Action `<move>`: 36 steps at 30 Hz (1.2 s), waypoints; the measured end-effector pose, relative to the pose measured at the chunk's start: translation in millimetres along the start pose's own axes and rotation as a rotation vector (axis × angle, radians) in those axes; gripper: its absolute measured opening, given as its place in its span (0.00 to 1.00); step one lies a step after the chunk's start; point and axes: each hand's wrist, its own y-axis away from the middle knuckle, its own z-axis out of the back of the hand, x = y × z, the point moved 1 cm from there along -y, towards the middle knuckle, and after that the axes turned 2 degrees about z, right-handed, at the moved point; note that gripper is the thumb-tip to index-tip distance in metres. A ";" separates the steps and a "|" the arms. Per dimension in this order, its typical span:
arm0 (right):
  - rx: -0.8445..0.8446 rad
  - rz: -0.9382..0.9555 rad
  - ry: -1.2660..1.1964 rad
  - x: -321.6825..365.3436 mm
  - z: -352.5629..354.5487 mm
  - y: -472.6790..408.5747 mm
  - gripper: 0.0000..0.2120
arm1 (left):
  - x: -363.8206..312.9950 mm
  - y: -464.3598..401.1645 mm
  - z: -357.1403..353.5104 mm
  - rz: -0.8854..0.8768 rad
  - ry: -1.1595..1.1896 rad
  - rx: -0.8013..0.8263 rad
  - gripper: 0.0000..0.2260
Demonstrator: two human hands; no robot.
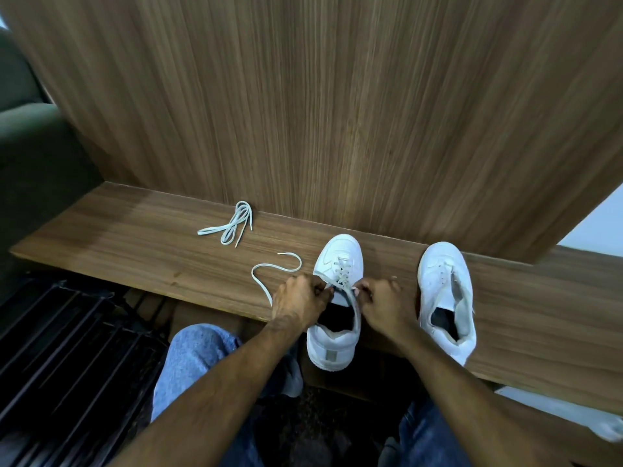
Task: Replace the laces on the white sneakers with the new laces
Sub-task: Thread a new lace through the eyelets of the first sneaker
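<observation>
**Lacing of centre sneaker under way, upper eyelets**

Step in hand, judged: threading a lace through the upper eyelets of the white low-top leather sneaker at lower centre of frame, toe toward the brown wood-grain back panel, heel overhanging the near edge of the matching wood shelf. Crossed lacing visible over the lower eyelets; whether old or new lace, cannot tell.

Left hand, fingers curled, pinching the flat white lace at the sneaker's left eyelet row. Free end of that lace looping leftward across the shelf, tip lying near centre frame. Right hand, fingers curled at the right eyelet row, apparently pinching the other strand crossing the tongue; exact contact hidden behind the knuckles.

Second white sneaker right of centre, well apart from the first, eyelets bare, tongue loose. Bundled pale grey-white spare lace left of centre, close to the panel, untouched.

Progress: first sneaker partly laced, second not begun.

Next move, judged: feed the tip through the next open eyelet, pull both strands even, keep the flat lace untwisted. Risk: heel overhang, possible tipping under a hard pull.
</observation>
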 end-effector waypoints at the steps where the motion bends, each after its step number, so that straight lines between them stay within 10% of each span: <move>1: -0.022 -0.060 -0.050 -3.5 5.1 -2.1 0.10 | 0.4 -0.1 -0.7 0.003 0.007 -0.003 0.13; 6: -0.328 -0.344 -0.521 -27.7 51.9 -13.2 0.12 | -2.6 1.7 2.9 0.004 0.008 0.005 0.12; 17: 0.080 0.117 0.018 -15.5 15.9 4.0 0.19 | 16.6 -31.0 14.2 -0.121 0.296 0.302 0.03; 30: 0.150 -0.062 0.378 11.1 27.8 6.1 0.12 | -3.1 -13.7 31.2 -0.182 -0.400 0.020 0.12; 36: 0.198 -0.263 -0.315 -7.9 26.6 -4.9 0.12 | 9.8 -30.1 54.0 -0.005 -0.048 0.312 0.12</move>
